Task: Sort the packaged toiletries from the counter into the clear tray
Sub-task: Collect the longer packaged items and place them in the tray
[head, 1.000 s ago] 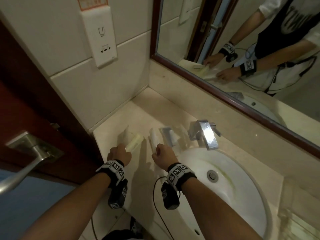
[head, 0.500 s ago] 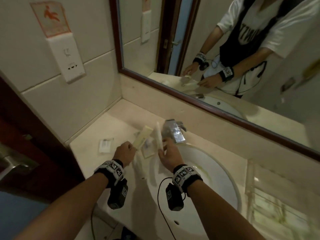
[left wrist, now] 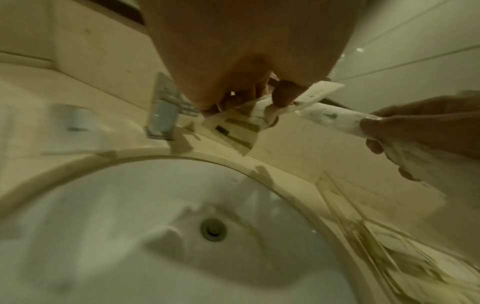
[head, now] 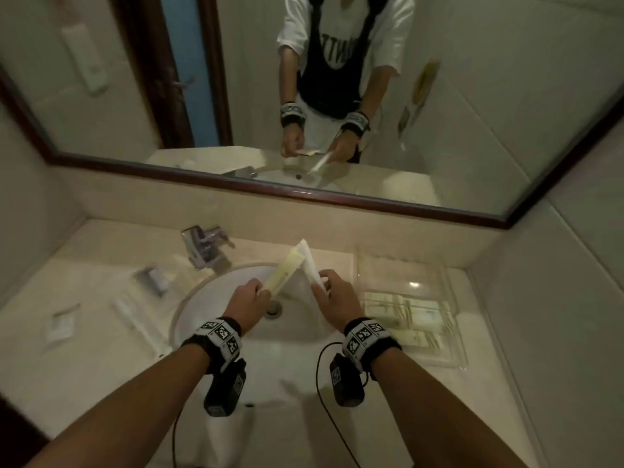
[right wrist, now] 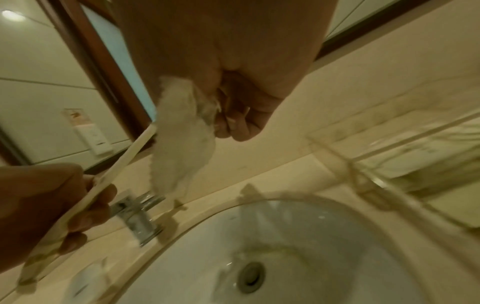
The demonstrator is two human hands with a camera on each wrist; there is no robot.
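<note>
At the far left of the surface (head: pixel 101 339) a small white sachet (head: pixel 60 324) lies flat, with a long clear-wrapped item (head: pixel 130 310) beside it and a dark-and-white packet (head: pixel 151 280) nearer the wall; all three are blurred. Right of them the chrome faucet (head: pixel 204 246) stands at the rim of the white sink (head: pixel 236 336).

Over the basin the left hand (head: pixel 245 300) has its grip clamped on a flat cream packet (head: pixel 283 273): in the left wrist view the thumb presses on its face and curled fingers sit under it. Its long axis tilts up and away, the far end pointing toward the mirror (head: pixel 304 96) and slightly right.

Just right of it the right hand (head: pixel 332 298) has its grip closed round the lower end of a white wrapped packet (head: pixel 309 261), fingers curled about it. This one leans away and to the left, so the two far ends come together in a peak above the back rim of the sink; whether they touch cannot be told.

Further right, the clear tray (head: pixel 449 288) rests on the surface beside the sink, with cream packets (head: pixel 408 315) lying flat in its near half, long axes running left to right.
</note>
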